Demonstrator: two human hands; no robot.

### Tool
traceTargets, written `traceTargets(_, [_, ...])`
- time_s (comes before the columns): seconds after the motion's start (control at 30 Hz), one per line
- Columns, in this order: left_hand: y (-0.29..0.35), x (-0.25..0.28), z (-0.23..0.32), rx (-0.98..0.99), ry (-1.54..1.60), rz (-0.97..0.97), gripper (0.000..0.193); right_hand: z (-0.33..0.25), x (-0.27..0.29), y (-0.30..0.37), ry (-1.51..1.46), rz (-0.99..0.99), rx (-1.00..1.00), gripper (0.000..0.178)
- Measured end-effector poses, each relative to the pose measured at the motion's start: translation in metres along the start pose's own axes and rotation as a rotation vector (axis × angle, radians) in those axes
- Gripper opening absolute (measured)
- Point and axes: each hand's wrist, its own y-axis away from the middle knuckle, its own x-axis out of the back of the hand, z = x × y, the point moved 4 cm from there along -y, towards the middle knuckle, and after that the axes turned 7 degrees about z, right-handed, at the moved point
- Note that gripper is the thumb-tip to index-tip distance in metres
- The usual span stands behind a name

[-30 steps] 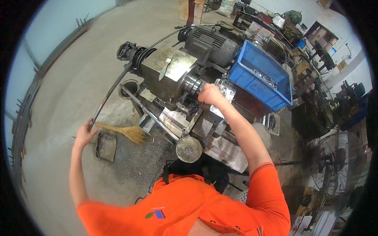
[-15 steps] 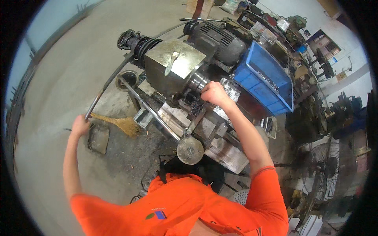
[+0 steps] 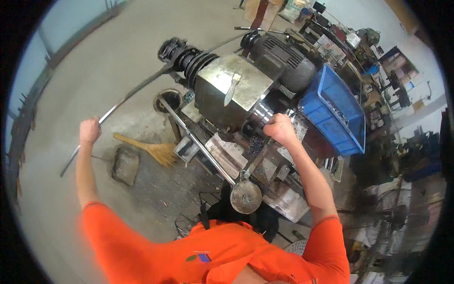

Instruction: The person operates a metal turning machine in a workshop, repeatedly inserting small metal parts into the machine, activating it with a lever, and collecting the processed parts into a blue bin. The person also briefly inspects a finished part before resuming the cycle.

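My left hand (image 3: 90, 131) is closed round a long metal rod (image 3: 127, 97), whose lower end sticks out past my fist. The rod runs up to the black ribbed rear end of a lathe-like machine. My right hand (image 3: 280, 128) is closed at the shiny spindle nose (image 3: 261, 112) on the right side of the headstock (image 3: 220, 106); whatever its fingers hold is hidden. A paintbrush (image 3: 231, 90) lies on top of the headstock. Below it, a second metal bar (image 3: 203, 149) slants down to a round metal disc (image 3: 246, 198) close to my body.
A blue crate (image 3: 338, 137) with small metal pieces stands right of the machine, beside a dark motor (image 3: 283, 59). A straw broom (image 3: 161, 152) and a dustpan (image 3: 126, 166) lie on the floor at left. A blurred fan (image 3: 392, 208) stands at right.
My left hand and the rod have swung outward to the left, and the rod's end now shows beyond my fist. My right hand stays at the spindle. The whole view has shifted somewhat.
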Motion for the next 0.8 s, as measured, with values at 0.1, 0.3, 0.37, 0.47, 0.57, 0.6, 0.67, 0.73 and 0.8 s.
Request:
traceTargets(0.1, [-0.016, -0.005, 0.011, 0.267, 0.074, -0.093, 0.017, 0.025, -0.010, 0.006, 0.022, 0.037, 0.294, 0.022])
traceTargets(0.3, [0.007, 0.015, 0.164, 0.236, 0.867, 0.582, 0.031, 0.061, 0.063, 0.111, -0.232, 0.491, 0.200, 0.029])
traceTargets(0.37, [0.030, -0.132, 0.191, 0.158, 0.670, -0.384, 0.039, 0.087, 0.074, 0.149, -0.292, 0.514, 0.088, 0.029])
traceTargets(0.47, [0.077, -0.118, 0.304, -0.095, 0.625, -0.156, 0.039, 0.144, 0.089, 0.226, -0.136, 0.493, -0.154, 0.025])
traceTargets(0.57, [0.053, -0.100, 0.323, -0.453, 0.288, -0.312, 0.031, 0.204, 0.087, 0.308, -0.108, 0.475, -0.373, 0.026])
traceTargets(0.6, [0.039, -0.128, 0.302, -0.439, 0.105, -0.445, 0.026, 0.226, 0.079, 0.324, -0.123, 0.481, -0.394, 0.027])
traceTargets(0.67, [0.013, -0.053, 0.326, -0.512, 0.074, -0.355, 0.020, 0.229, 0.091, 0.358, 0.002, 0.405, -0.633, 0.032])
traceTargets(0.73, [0.019, -0.053, 0.318, -0.465, 0.109, -0.308, 0.023, 0.282, 0.073, 0.404, 0.223, 0.434, -0.623, 0.044])
traceTargets(0.8, [0.021, -0.053, 0.302, -0.329, 0.238, -0.326, 0.026, 0.312, 0.062, 0.447, 0.306, 0.321, -0.825, 0.053])
